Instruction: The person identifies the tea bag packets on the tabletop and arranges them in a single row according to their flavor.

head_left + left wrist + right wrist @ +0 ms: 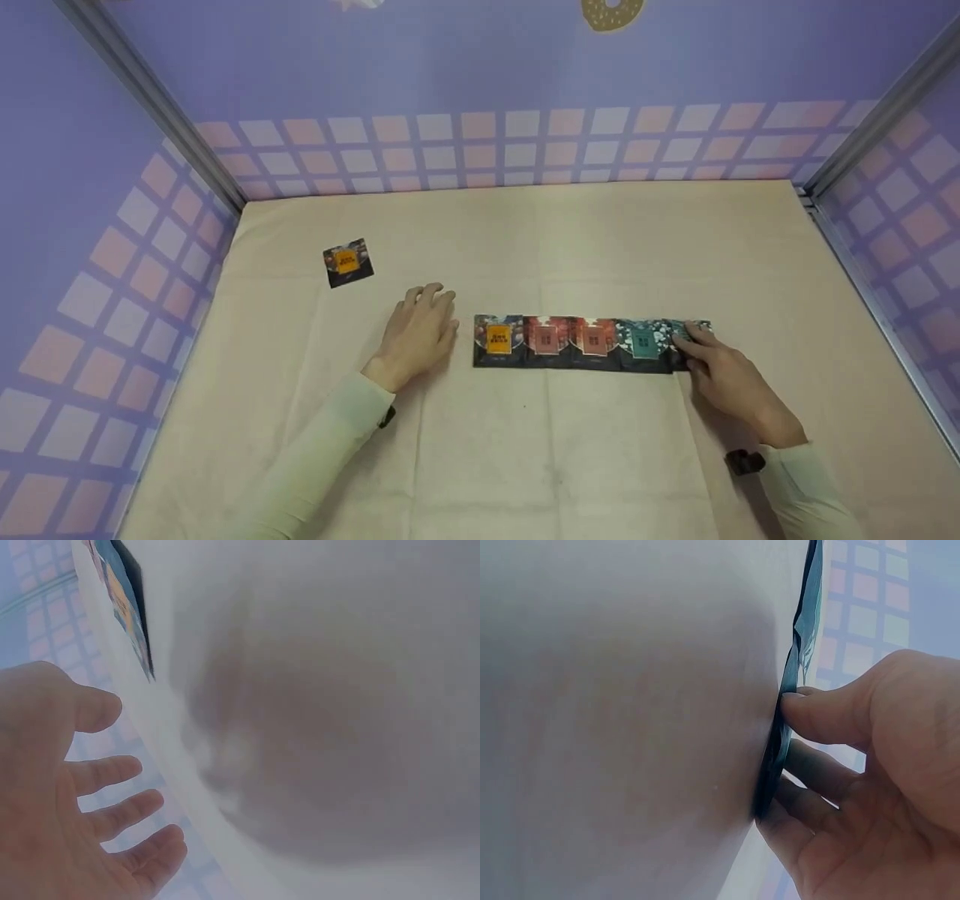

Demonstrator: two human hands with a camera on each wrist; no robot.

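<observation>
A row of flat square sachets lies side by side on the cloth: an orange-labelled sachet [499, 340] at the left end, two red-labelled sachets [546, 341], and a green-labelled sachet [644, 344]. At the right end, my right hand [724, 375] pinches the last dark green sachet [786, 720], thumb on its near edge and fingers at its far side; the hand covers most of its face. My left hand [420, 330] is just left of the row, fingers relaxed and holding nothing. Beyond it lies another orange-labelled sachet [348, 262], turned slightly.
A creased cream cloth [480, 457] covers the table. Purple walls with pink and white squares [521, 142] enclose the back and both sides, with metal posts at the corners.
</observation>
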